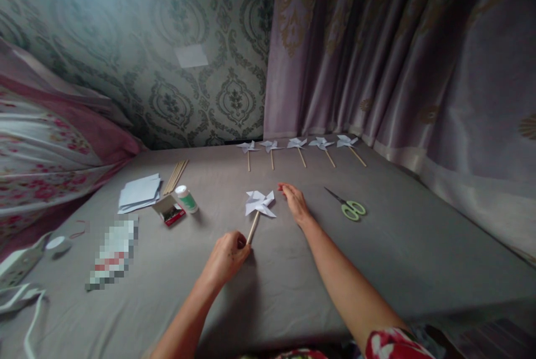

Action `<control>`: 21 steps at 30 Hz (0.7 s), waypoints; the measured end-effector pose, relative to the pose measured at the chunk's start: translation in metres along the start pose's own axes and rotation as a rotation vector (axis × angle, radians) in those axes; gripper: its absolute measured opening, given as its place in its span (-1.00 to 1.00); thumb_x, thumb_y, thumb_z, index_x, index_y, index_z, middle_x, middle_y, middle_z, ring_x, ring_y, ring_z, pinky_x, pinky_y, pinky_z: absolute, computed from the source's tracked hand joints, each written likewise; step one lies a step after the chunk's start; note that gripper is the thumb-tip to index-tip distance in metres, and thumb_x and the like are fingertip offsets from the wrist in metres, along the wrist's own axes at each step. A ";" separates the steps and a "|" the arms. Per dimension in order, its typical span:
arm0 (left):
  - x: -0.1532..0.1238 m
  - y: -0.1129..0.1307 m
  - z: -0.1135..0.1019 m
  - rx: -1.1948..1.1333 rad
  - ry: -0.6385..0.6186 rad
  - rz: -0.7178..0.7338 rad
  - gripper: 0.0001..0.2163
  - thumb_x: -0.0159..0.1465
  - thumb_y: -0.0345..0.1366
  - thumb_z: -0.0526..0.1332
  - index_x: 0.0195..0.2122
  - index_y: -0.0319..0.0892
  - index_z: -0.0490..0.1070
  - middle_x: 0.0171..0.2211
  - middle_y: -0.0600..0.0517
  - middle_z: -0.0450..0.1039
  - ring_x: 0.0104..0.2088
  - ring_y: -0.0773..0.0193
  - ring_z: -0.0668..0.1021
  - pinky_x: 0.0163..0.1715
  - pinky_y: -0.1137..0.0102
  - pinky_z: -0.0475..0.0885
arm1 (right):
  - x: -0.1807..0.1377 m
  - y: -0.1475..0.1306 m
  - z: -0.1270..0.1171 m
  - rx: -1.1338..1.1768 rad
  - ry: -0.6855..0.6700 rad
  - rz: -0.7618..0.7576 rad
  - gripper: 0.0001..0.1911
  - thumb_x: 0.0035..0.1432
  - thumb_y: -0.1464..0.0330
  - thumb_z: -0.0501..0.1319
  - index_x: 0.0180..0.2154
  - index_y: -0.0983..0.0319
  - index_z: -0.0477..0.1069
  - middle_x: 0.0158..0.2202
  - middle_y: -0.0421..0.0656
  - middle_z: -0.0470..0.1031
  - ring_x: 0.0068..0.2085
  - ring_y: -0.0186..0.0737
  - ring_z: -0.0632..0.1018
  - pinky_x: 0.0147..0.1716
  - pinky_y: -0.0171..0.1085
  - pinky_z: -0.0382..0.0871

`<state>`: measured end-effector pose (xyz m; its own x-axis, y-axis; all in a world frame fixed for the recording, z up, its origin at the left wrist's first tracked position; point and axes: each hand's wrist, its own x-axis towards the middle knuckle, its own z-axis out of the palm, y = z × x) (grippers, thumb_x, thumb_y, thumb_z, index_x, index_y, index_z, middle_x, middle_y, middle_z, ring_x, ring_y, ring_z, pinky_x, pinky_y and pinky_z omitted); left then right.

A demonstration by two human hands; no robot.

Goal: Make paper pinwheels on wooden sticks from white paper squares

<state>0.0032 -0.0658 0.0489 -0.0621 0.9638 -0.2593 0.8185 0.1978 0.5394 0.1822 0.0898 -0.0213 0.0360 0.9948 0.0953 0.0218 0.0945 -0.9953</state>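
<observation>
- A grey cloth-covered surface (389,269) spreads beneath the held pinwheel (259,204), the landmark for what follows.
- A mauve curtain (377,41) with gold motifs hangs beyond the pinwheel, to its right.
- A patterned wall (226,24) stands beyond the pinwheel, to its left.
- Pink floral fabric (37,147) is heaped far to its left.
- The left hand (230,255) is just nearer than its white blades, fingers closed around the lower stick.
- The right hand (295,202) is just right of its blades, apart from them, fingers drawn together; whether the reddish tip is something pinched, I cannot tell.
- Five more pinwheels (297,143) lie in a row beyond it.
- White paper sheets (140,192) are stacked well to its left.
- Green-handled scissors (350,209) lie to its right.
- Loose sticks (176,176) lie left of it and slightly beyond.
- A white-and-green bottle (186,200) stands to its left.
- A small open box (171,214) sits just past that bottle, farther left of the pinwheel.
</observation>
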 end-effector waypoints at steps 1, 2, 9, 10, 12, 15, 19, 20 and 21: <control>0.000 0.000 0.000 -0.029 -0.012 0.011 -0.83 0.13 -0.28 0.10 -0.39 -0.23 0.43 -0.46 -0.03 0.50 -0.48 0.27 0.47 -0.46 0.45 0.21 | 0.000 0.000 0.000 0.009 0.002 0.007 -0.60 0.03 0.14 0.07 -0.22 0.23 0.49 -0.24 -0.11 0.57 -0.13 -0.16 0.51 -0.06 -0.21 0.30; 0.000 0.000 0.000 -0.059 -0.024 0.013 -0.83 0.12 -0.27 0.09 -0.41 -0.23 0.42 -0.52 0.00 0.47 -0.53 0.30 0.44 -0.49 0.45 0.21 | 0.000 0.000 0.000 0.018 0.003 0.014 -0.60 0.01 0.13 0.08 -0.23 0.23 0.49 -0.24 -0.11 0.57 -0.13 -0.15 0.51 -0.07 -0.21 0.29; 0.014 -0.015 0.009 -0.354 -0.022 0.025 -0.74 0.07 -0.13 0.10 -0.47 -0.24 0.42 -0.71 0.14 0.25 -0.65 0.35 0.32 -0.60 0.46 0.17 | -0.001 -0.005 -0.003 0.051 0.032 0.051 -0.54 -0.02 0.08 0.10 -0.21 0.25 0.50 -0.25 -0.10 0.57 -0.21 -0.18 0.51 -0.21 -0.27 0.32; 0.018 -0.016 0.010 -0.397 0.019 0.037 -0.72 0.06 -0.11 0.12 -0.44 -0.24 0.44 -0.69 0.13 0.28 -0.64 0.35 0.33 -0.60 0.46 0.18 | 0.000 -0.008 -0.005 0.052 0.039 0.051 -0.52 -0.02 0.07 0.09 -0.20 0.25 0.49 -0.25 -0.09 0.57 -0.22 -0.19 0.51 -0.23 -0.27 0.32; 0.027 -0.015 0.010 -0.465 0.120 0.061 -0.68 0.04 -0.08 0.14 -0.40 -0.24 0.46 -0.64 0.10 0.34 -0.62 0.34 0.36 -0.58 0.45 0.22 | 0.003 -0.015 -0.009 0.049 0.054 0.039 -0.49 -0.01 0.05 0.08 -0.17 0.26 0.49 -0.22 -0.08 0.57 -0.23 -0.19 0.50 -0.25 -0.28 0.33; 0.040 -0.009 0.009 -0.525 0.246 0.093 -0.68 0.02 -0.07 0.16 -0.39 -0.25 0.48 -0.58 0.05 0.41 -0.59 0.33 0.39 -0.57 0.45 0.26 | 0.008 -0.026 -0.014 0.043 0.087 -0.009 -0.48 0.02 0.05 0.07 -0.14 0.26 0.48 -0.19 -0.06 0.56 -0.22 -0.20 0.50 -0.26 -0.29 0.33; 0.056 -0.004 0.016 -0.558 0.276 0.114 -0.71 0.03 -0.11 0.18 -0.41 -0.26 0.48 -0.56 0.03 0.43 -0.59 0.34 0.40 -0.58 0.46 0.28 | 0.007 -0.032 -0.013 0.028 0.117 -0.030 -0.52 0.02 0.09 0.09 -0.15 0.28 0.48 -0.23 -0.05 0.56 -0.28 -0.23 0.49 -0.31 -0.30 0.35; 0.058 -0.003 0.020 -0.558 0.265 0.113 -0.72 0.04 -0.12 0.18 -0.40 -0.26 0.48 -0.56 0.04 0.43 -0.60 0.34 0.40 -0.58 0.46 0.28 | 0.006 -0.032 -0.011 0.013 0.123 -0.022 -0.53 0.02 0.10 0.09 -0.16 0.28 0.48 -0.24 -0.05 0.56 -0.31 -0.24 0.49 -0.33 -0.30 0.35; 0.060 -0.003 0.024 -0.552 0.249 0.112 -0.72 0.05 -0.13 0.17 -0.39 -0.26 0.48 -0.57 0.05 0.42 -0.60 0.35 0.39 -0.58 0.46 0.27 | 0.005 -0.031 -0.010 -0.005 0.129 -0.015 -0.53 0.02 0.11 0.09 -0.17 0.29 0.47 -0.26 -0.04 0.56 -0.33 -0.24 0.49 -0.35 -0.30 0.36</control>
<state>0.0108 -0.0130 0.0130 -0.1787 0.9837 -0.0185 0.4151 0.0924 0.9050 0.1922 0.0913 0.0099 0.1637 0.9802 0.1117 0.0283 0.1085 -0.9937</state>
